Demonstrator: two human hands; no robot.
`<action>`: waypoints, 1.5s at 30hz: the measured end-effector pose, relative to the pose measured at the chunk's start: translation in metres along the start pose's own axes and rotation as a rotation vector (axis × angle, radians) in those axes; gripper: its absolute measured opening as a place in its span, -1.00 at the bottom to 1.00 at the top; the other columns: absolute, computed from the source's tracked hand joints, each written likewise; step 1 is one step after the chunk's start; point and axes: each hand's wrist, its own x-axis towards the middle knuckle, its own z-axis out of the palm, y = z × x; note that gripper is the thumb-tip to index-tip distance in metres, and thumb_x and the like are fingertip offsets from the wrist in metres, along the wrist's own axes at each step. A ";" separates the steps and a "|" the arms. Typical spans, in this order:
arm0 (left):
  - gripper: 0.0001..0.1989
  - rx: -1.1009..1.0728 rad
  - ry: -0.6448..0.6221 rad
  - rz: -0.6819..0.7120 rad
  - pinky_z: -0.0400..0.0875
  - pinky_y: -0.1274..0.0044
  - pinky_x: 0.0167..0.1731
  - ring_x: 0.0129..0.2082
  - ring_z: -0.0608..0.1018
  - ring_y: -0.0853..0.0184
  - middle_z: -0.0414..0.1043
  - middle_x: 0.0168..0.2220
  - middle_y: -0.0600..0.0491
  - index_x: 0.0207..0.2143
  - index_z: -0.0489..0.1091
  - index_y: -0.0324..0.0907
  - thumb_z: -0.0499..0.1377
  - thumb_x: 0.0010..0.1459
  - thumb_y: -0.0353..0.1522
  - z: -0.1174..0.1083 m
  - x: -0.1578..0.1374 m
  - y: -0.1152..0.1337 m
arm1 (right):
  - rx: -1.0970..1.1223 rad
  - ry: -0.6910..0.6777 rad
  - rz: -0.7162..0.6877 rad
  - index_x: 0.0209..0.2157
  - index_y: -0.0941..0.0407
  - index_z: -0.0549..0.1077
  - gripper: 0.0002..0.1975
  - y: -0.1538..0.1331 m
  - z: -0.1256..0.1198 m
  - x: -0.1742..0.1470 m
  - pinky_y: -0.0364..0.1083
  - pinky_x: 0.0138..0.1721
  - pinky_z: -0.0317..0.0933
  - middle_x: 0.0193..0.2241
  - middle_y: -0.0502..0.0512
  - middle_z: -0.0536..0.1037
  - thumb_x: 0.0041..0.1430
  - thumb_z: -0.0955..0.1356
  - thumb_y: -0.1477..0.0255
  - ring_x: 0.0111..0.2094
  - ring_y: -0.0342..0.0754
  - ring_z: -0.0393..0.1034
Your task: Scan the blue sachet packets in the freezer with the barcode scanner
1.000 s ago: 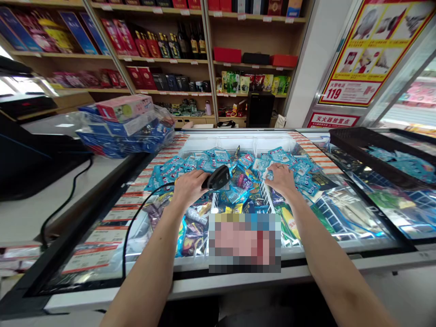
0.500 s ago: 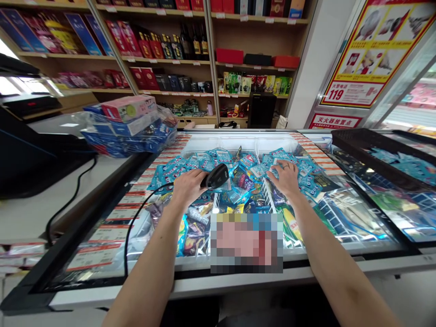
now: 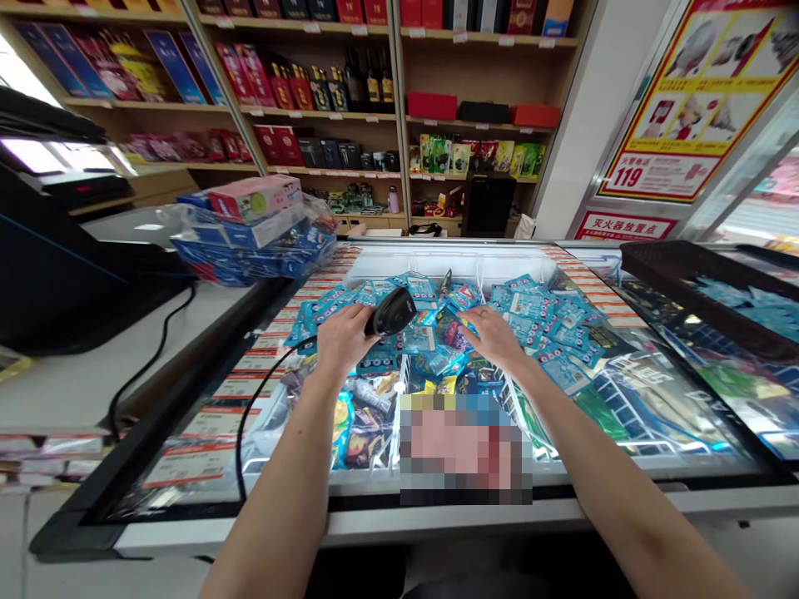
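My left hand [image 3: 344, 337] is wrapped round the handle of a black barcode scanner [image 3: 394, 312], whose head points right over the blue packets. A black cable [image 3: 248, 408] runs from it to the left and down. Off to the right, my right hand [image 3: 496, 334] reaches in over the middle, fingers stretched forward and thumb a little apart. Its fingertips are at a light-blue packet [image 3: 460, 316]; I cannot make out whether they touch it. Flat blue packets [image 3: 418, 339] lie in a left group, and more packets [image 3: 558, 320] are spread on the right.
Beneath is a chest freezer [image 3: 362, 522] with wire baskets [image 3: 515, 408] of wrapped goods. Plastic-wrapped boxes [image 3: 255, 229] stand at the back left. A dark tray [image 3: 680, 279] with blue packets sits at the right. Shelves [image 3: 325, 112] line the back. A blurred patch covers the front middle.
My right hand has moved left, from over the right-hand packets to the middle. My left hand still holds the scanner in about the same place. The view has shifted slightly.
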 end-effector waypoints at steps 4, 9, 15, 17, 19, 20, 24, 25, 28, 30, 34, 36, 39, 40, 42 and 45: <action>-0.70 -0.002 0.004 -0.038 0.32 0.43 -0.30 -0.17 0.52 0.14 0.50 -0.24 -0.03 -0.14 0.42 -0.15 0.20 0.07 -0.25 -0.002 0.000 -0.001 | 0.061 -0.116 0.033 0.17 0.10 0.28 -0.40 -0.024 0.018 0.012 0.05 0.05 0.12 0.01 0.23 0.43 0.29 0.11 0.02 0.05 0.10 0.25; -0.71 -0.015 -0.002 -0.053 0.32 0.43 -0.28 -0.16 0.52 0.14 0.50 -0.23 -0.03 -0.13 0.42 -0.15 0.18 0.07 -0.26 -0.005 -0.001 -0.001 | 0.055 -0.199 0.069 0.17 -0.08 0.27 -0.32 -0.029 0.032 0.018 0.18 0.09 0.03 0.12 0.18 0.30 0.10 0.24 -0.11 0.12 0.20 0.13; -0.70 -0.007 -0.009 -0.037 0.33 0.43 -0.28 -0.16 0.52 0.14 0.50 -0.23 -0.03 -0.13 0.42 -0.14 0.18 0.06 -0.28 -0.002 -0.001 -0.002 | 0.274 -0.111 0.205 0.05 0.05 0.29 -0.30 -0.016 0.034 0.013 0.11 0.05 0.12 -0.01 0.17 0.39 -0.08 0.42 0.01 0.08 0.15 0.21; -0.72 -0.019 -0.015 -0.020 0.34 0.43 -0.28 -0.17 0.52 0.14 0.50 -0.23 -0.03 -0.14 0.42 -0.13 0.17 0.06 -0.28 -0.002 0.000 -0.001 | 0.355 -0.020 0.268 0.09 0.08 0.20 -0.29 -0.011 0.033 0.010 0.05 -0.05 0.21 -0.09 0.17 0.43 -0.04 0.43 0.11 -0.03 0.09 0.32; -0.71 -0.045 -0.030 0.013 0.35 0.43 -0.27 -0.16 0.52 0.15 0.50 -0.21 -0.04 -0.13 0.41 -0.13 0.16 0.07 -0.28 -0.003 0.001 0.002 | 0.411 0.064 0.306 0.13 0.08 0.12 -0.34 -0.005 0.032 0.006 0.02 -0.16 0.27 -0.18 0.14 0.46 0.04 0.40 0.21 -0.18 0.04 0.40; -0.70 -0.059 -0.040 0.035 0.35 0.42 -0.26 -0.16 0.52 0.15 0.50 -0.20 -0.05 -0.12 0.41 -0.13 0.16 0.07 -0.28 -0.003 0.002 0.004 | 0.429 0.101 0.315 0.13 0.07 0.10 -0.37 -0.003 0.033 0.005 0.02 -0.21 0.29 -0.22 0.12 0.47 0.07 0.37 0.25 -0.25 0.03 0.41; -0.70 -0.092 -0.069 0.115 0.36 0.42 -0.21 -0.13 0.51 0.16 0.50 -0.19 -0.05 -0.11 0.41 -0.13 0.15 0.07 -0.29 -0.005 0.005 0.012 | 0.460 0.207 0.336 0.12 0.07 0.10 -0.49 0.008 0.037 0.005 0.00 -0.30 0.30 -0.32 0.07 0.50 0.14 0.29 0.37 -0.38 0.01 0.43; -0.70 -0.095 -0.075 0.126 0.36 0.43 -0.21 -0.13 0.51 0.17 0.50 -0.19 -0.05 -0.11 0.41 -0.13 0.15 0.08 -0.28 -0.005 0.006 0.015 | 0.455 0.217 0.339 0.12 0.08 0.11 -0.50 0.010 0.039 0.006 -0.01 -0.30 0.31 -0.34 0.07 0.50 0.15 0.27 0.39 -0.39 0.01 0.43; -0.69 -0.108 -0.090 0.144 0.36 0.44 -0.24 -0.15 0.52 0.18 0.51 -0.20 -0.05 -0.10 0.41 -0.13 0.13 0.09 -0.27 -0.005 0.008 0.022 | 0.417 0.241 0.351 0.11 0.08 0.13 -0.54 0.013 0.042 0.008 -0.02 -0.30 0.30 -0.36 0.06 0.50 0.17 0.23 0.40 -0.38 0.01 0.43; -0.69 -0.124 -0.096 0.155 0.36 0.44 -0.27 -0.15 0.52 0.18 0.51 -0.20 -0.05 -0.10 0.42 -0.12 0.13 0.09 -0.27 -0.006 0.009 0.027 | 0.401 0.262 0.365 0.11 0.08 0.14 -0.55 0.014 0.042 0.008 -0.02 -0.29 0.29 -0.36 0.05 0.49 0.17 0.23 0.40 -0.38 0.01 0.43; -0.72 -0.138 -0.104 0.201 0.36 0.43 -0.24 -0.16 0.52 0.19 0.52 -0.19 -0.04 -0.11 0.42 -0.14 0.10 0.11 -0.31 -0.008 0.011 0.036 | 0.423 0.331 0.410 0.11 0.10 0.15 -0.54 0.014 0.040 0.007 -0.04 -0.29 0.28 -0.40 0.02 0.46 0.16 0.24 0.39 -0.41 -0.02 0.40; -0.72 -0.137 -0.108 0.224 0.36 0.43 -0.23 -0.17 0.52 0.19 0.52 -0.20 -0.03 -0.12 0.42 -0.15 0.10 0.10 -0.34 -0.009 0.012 0.039 | 0.429 0.361 0.429 0.11 0.10 0.14 -0.54 0.014 0.039 0.006 -0.04 -0.29 0.28 -0.42 0.01 0.45 0.16 0.24 0.40 -0.43 -0.03 0.39; -0.71 -0.126 -0.121 0.230 0.37 0.42 -0.23 -0.17 0.52 0.18 0.52 -0.19 -0.03 -0.11 0.43 -0.14 0.11 0.09 -0.35 -0.011 0.012 0.042 | 0.400 0.381 0.450 0.11 0.09 0.15 -0.55 0.015 0.038 0.006 -0.04 -0.31 0.27 -0.43 0.01 0.44 0.17 0.22 0.40 -0.45 -0.02 0.38; -0.71 -0.122 -0.126 0.227 0.37 0.42 -0.22 -0.17 0.52 0.18 0.52 -0.19 -0.03 -0.11 0.43 -0.14 0.11 0.08 -0.35 -0.012 0.012 0.042 | 0.382 0.384 0.458 0.10 0.09 0.15 -0.56 0.015 0.037 0.006 -0.04 -0.32 0.27 -0.43 0.01 0.44 0.17 0.22 0.40 -0.44 -0.01 0.38; -0.70 -0.120 -0.131 0.223 0.37 0.42 -0.21 -0.16 0.52 0.18 0.52 -0.18 -0.04 -0.11 0.43 -0.14 0.11 0.08 -0.34 -0.012 0.012 0.043 | 0.341 0.388 0.480 0.10 0.10 0.15 -0.57 0.016 0.037 0.006 -0.03 -0.31 0.27 -0.41 0.04 0.44 0.17 0.20 0.42 -0.42 0.00 0.39; -0.71 -0.129 -0.116 0.230 0.37 0.42 -0.21 -0.17 0.52 0.18 0.52 -0.19 -0.04 -0.12 0.43 -0.14 0.10 0.09 -0.35 -0.013 0.012 0.044 | 0.287 0.378 0.521 0.10 0.12 0.16 -0.57 0.018 0.036 0.006 -0.03 -0.29 0.27 -0.34 0.11 0.47 0.17 0.18 0.44 -0.36 0.02 0.41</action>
